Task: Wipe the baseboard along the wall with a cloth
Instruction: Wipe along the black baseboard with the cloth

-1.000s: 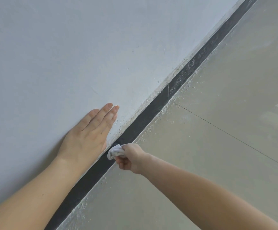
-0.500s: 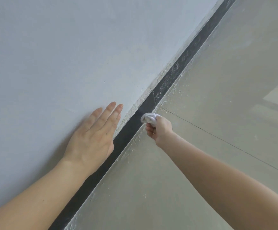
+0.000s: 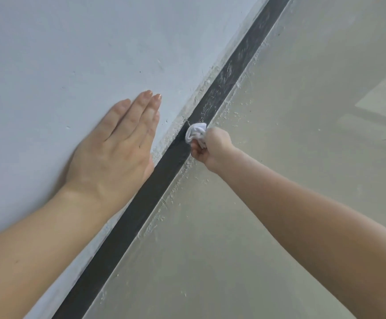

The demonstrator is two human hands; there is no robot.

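A dark baseboard runs diagonally from the lower left to the upper right, between the pale wall and the floor. My right hand grips a bunched white cloth and holds it against the baseboard near a thin vertical joint. The stretch of baseboard above the cloth is streaked with pale dust; the stretch below looks evenly dark. My left hand lies flat on the wall with straight fingers, just left of the baseboard.
The pale blue-grey wall fills the left side. Glossy beige floor tiles fill the right, with white plaster specks along the baseboard's foot and a light reflection at the right edge.
My right hand slid the cloth up along the baseboard toward the joint, then stayed near it. My left hand kept its flat place on the wall. The view has drawn closer.
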